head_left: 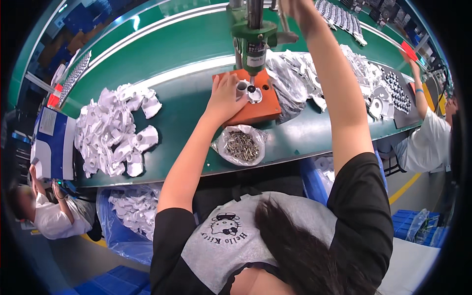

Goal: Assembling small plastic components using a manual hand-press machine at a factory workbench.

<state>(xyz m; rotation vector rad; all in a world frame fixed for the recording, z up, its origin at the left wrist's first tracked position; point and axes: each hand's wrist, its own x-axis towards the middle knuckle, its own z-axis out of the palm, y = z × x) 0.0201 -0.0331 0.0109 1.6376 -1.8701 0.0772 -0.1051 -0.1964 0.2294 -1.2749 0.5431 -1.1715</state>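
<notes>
My left hand (227, 98) lies over the left side of an orange block (253, 114), its thumb and fingers around a white plastic part (254, 96). A green hand press (251, 46) stands above the block, and its rod comes down to a dark round piece (251, 89) on the white part. Up at the top edge, my right hand (297, 8) grips the press lever (283, 19), partly cut off by the picture. Just in front of the block sits a plastic-lined bowl of small metal screws (241, 146).
White plastic parts (110, 130) are heaped on the left of the green bench (184, 115); more parts (361, 73) lie right, beside clear bags (285, 73). Blue lined bins (115, 241) stand below the bench. Other people (64, 216) work at both sides.
</notes>
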